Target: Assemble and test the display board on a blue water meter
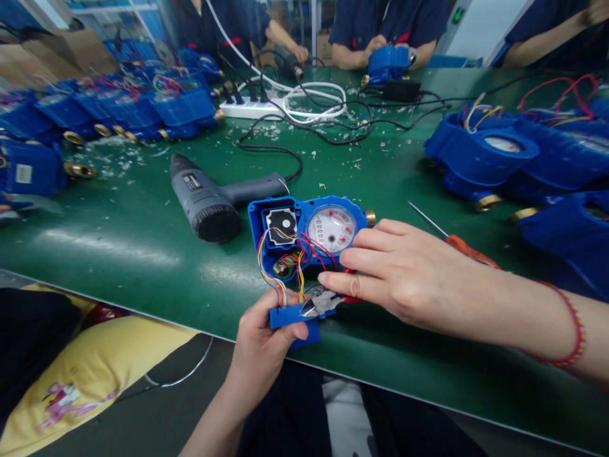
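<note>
My left hand (266, 336) grips a small blue plastic part (304, 333) at the table's front edge, thumb on its front face. Several coloured wires (283, 289) run from it up into an open blue water meter (266, 216), which lies on the table with its round dial (333, 228) facing up. In my right hand (394, 273) is a pair of cutting pliers (323, 303) with red handles mostly hidden by the fingers. The plier jaws lie against the blue part's upper edge, close to the wires. Whether the jaws pinch a wire I cannot tell.
A grey heat gun (209, 203) lies left of the meter, its cord running to a white power strip (252, 109). A screwdriver (469, 249) lies at right. More blue meters (480, 149) stand at both sides. Co-workers' hands (375, 44) are across the table. Scraps litter the surface.
</note>
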Demonstrator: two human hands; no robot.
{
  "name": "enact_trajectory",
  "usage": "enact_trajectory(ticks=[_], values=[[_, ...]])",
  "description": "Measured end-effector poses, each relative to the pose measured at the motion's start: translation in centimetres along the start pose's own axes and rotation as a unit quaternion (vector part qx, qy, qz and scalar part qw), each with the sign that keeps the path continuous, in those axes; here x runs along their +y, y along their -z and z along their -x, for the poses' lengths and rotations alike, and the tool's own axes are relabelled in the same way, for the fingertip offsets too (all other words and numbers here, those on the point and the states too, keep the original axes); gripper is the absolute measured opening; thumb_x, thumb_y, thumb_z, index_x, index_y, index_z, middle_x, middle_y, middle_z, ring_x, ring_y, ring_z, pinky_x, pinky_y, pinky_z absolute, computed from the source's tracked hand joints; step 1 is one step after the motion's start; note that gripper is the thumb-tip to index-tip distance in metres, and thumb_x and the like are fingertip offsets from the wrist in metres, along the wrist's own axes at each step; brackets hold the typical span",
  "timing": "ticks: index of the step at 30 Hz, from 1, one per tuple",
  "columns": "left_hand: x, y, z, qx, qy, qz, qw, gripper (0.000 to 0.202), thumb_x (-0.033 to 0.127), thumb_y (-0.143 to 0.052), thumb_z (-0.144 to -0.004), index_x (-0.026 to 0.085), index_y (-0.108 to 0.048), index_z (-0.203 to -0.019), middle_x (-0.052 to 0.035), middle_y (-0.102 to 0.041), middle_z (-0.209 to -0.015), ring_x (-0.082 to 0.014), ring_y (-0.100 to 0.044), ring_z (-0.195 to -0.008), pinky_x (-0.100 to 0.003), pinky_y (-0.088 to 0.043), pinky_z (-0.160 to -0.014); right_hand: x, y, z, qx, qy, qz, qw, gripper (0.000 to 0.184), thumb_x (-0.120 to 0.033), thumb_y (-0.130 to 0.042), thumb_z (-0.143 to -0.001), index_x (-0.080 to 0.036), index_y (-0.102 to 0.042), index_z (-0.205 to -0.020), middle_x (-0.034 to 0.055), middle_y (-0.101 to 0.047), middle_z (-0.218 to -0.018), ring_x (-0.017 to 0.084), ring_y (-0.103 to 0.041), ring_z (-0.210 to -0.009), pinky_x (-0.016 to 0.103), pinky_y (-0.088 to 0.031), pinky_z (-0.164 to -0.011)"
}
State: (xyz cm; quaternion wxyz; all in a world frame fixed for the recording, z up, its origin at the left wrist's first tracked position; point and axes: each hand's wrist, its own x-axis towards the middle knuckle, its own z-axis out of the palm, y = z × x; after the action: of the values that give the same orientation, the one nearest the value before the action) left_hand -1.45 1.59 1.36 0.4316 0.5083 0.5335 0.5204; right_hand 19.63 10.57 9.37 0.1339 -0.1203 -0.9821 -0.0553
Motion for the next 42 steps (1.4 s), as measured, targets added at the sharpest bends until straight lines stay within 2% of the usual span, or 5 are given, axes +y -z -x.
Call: enact_trajectory(ticks=[12,27,32,38,42], values=[[-0.3,0.1,0.2,-0.005,0.013,-0.025,1.0,0.039,0.056,-0.076,-0.065,0.018,-0.071,-0.074,-0.0041,-0.073,-0.075,-0.0185,-0.064,-0.069,-0.024,-0.049,-0.065,-0.3,-0.6,0.4,0.002,-0.03,-0.04,0.999,0.026,-0.015,-0.042,-0.096,-0.015,-0.065,-0.11,0.0049,-0.061,-0.082,0.02,-0.043,-0.076,0.032,-0.029,-0.062],[-0.4,0.3,0.4,0.002,0.018,-0.004,1.0,0.041,0.057,-0.075,-0.065,0.017,-0.068,-0.071,-0.0011,-0.066,-0.069,-0.015,-0.058,-0.062,-0.022,-0.045,-0.059,-0.6,-0.4,1.2,0.028,-0.113,-0.106,0.988,0.031,-0.013,-0.044,-0.094,-0.017,-0.063,-0.118,0.0082,-0.062,-0.094,0.02,-0.053,-0.082,0.037,-0.045,-0.081],[-0.3,0.2,0.3,-0.009,0.026,0.008,1.0,0.042,0.058,-0.075,-0.065,0.018,-0.071,-0.078,-0.0042,-0.071,-0.075,-0.0189,-0.064,-0.069,-0.025,-0.049,-0.064,-0.5,0.1,2.0,0.049,-0.13,-0.108,0.984,0.034,-0.011,-0.049,-0.09,-0.017,-0.061,-0.121,0.0098,-0.062,-0.1,0.021,-0.053,-0.088,0.035,-0.044,-0.075],[-0.5,0.4,0.7,-0.017,0.037,0.045,0.998,0.024,0.042,-0.071,-0.078,0.02,-0.07,-0.088,-0.0055,-0.073,-0.094,-0.0199,-0.067,-0.087,-0.026,-0.051,-0.076,-0.7,1.2,5.2,0.03,-0.141,-0.134,0.98,0.041,-0.008,-0.047,-0.087,-0.017,-0.057,-0.125,0.0108,-0.057,-0.105,0.022,-0.052,-0.098,0.035,-0.045,-0.079],[-0.8,0.2,0.9,0.01,0.073,0.104,0.992,0.017,0.034,-0.071,-0.077,0.019,-0.068,-0.084,-0.0054,-0.072,-0.094,-0.0201,-0.067,-0.088,-0.026,-0.052,-0.078,-0.6,-0.5,8.9,-0.006,-0.183,-0.075,0.98,0.044,-0.006,-0.047,-0.085,-0.018,-0.057,-0.126,0.0116,-0.058,-0.108,0.024,-0.052,-0.101,0.041,-0.043,-0.085]])
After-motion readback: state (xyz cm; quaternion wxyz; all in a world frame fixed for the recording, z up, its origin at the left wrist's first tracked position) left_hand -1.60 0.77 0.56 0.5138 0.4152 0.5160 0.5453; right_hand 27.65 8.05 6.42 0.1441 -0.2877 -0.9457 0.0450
